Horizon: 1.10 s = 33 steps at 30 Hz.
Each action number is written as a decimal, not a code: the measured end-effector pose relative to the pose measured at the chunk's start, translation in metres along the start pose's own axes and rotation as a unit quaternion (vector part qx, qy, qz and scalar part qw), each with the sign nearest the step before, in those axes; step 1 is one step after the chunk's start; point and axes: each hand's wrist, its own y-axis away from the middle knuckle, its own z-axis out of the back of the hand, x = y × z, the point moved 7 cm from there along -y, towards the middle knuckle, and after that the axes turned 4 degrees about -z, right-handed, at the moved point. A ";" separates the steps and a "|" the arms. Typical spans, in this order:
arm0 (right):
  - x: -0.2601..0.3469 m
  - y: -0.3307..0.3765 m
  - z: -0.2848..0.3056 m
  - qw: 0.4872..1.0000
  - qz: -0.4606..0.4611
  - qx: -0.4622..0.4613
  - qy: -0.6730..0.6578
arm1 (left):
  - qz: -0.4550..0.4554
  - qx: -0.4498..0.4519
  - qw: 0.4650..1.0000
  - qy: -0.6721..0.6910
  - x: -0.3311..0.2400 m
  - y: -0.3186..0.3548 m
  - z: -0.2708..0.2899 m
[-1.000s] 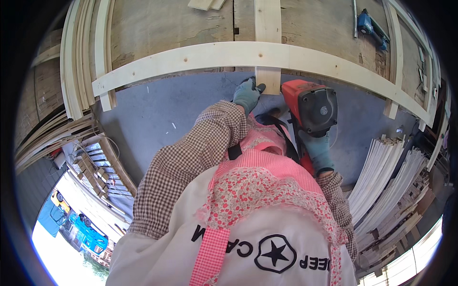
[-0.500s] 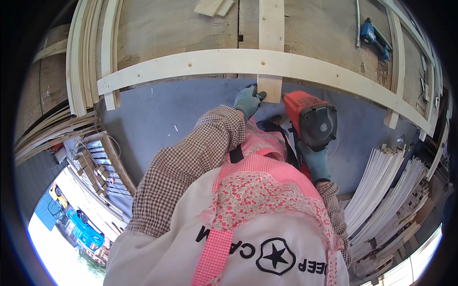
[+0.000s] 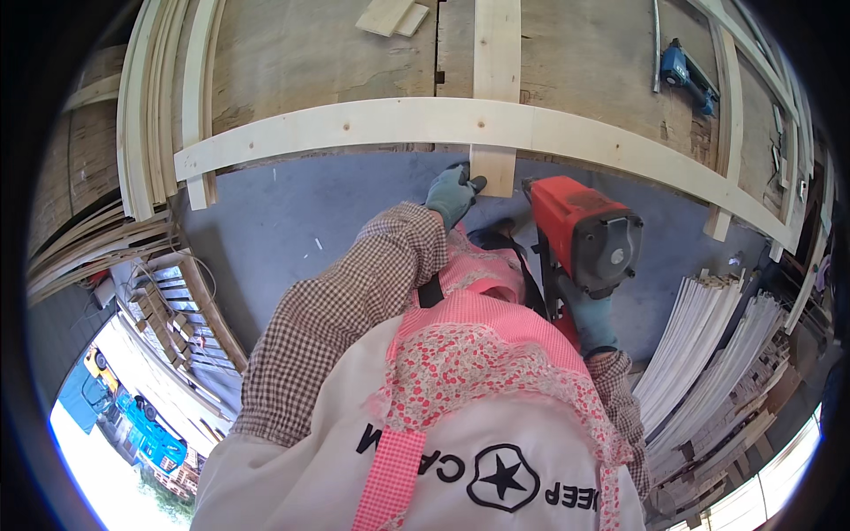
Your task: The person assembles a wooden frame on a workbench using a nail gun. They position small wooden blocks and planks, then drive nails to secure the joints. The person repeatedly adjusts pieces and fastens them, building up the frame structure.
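A gloved hand, my left hand (image 3: pixel 453 193), is closed at the left edge of an upright wooden board (image 3: pixel 492 173), with the thumb against that edge. This board's near end sticks out below a long pale wooden slat (image 3: pixel 398 121) that crosses it. In my right hand (image 3: pixel 591 317), also gloved, is a red and black nail gun (image 3: pixel 580 230). Its nose points toward the far left, just right of the board's end and apart from it. The gun's body hides part of my right fingers.
The long slat also crosses boards at the left (image 3: pixel 200 106) and right (image 3: pixel 728 115) of the worktable (image 3: pixel 328 62). On the table lie a blue tool (image 3: pixel 686 75) and small wood offcuts (image 3: pixel 392 16). Stacked strips (image 3: pixel 691 345) stand at right; a wooden pallet-like frame (image 3: pixel 199 310) is at left.
The nail gun has shifted slightly right and nearer to me, away from the board's end. My left hand stays at the board. The whole view has shifted a little.
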 end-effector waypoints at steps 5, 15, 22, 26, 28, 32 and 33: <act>0.002 -0.020 0.024 0.998 -0.031 0.039 -0.029 | 0.002 -0.013 0.998 0.066 0.002 0.004 -0.001; 0.082 -0.084 -0.025 0.985 -0.071 0.117 -0.102 | -0.004 -0.004 1.000 0.009 -0.013 0.009 0.007; 0.093 -0.093 -0.018 0.981 -0.125 0.144 -0.031 | 0.014 -0.002 1.000 0.008 -0.012 0.008 0.004; 0.095 -0.085 -0.015 0.978 -0.136 0.149 -0.053 | 0.008 0.029 1.000 0.007 -0.016 0.008 0.006; 0.088 -0.079 -0.015 0.975 -0.135 0.164 -0.060 | 0.023 0.030 0.999 0.001 -0.003 0.003 0.000; 0.074 -0.079 -0.013 0.977 -0.129 0.169 0.009 | -0.007 -0.001 1.000 -0.030 0.001 0.002 0.001; 0.079 -0.076 -0.015 0.980 -0.126 0.155 -0.016 | -0.001 0.004 0.999 -0.032 0.000 0.002 0.002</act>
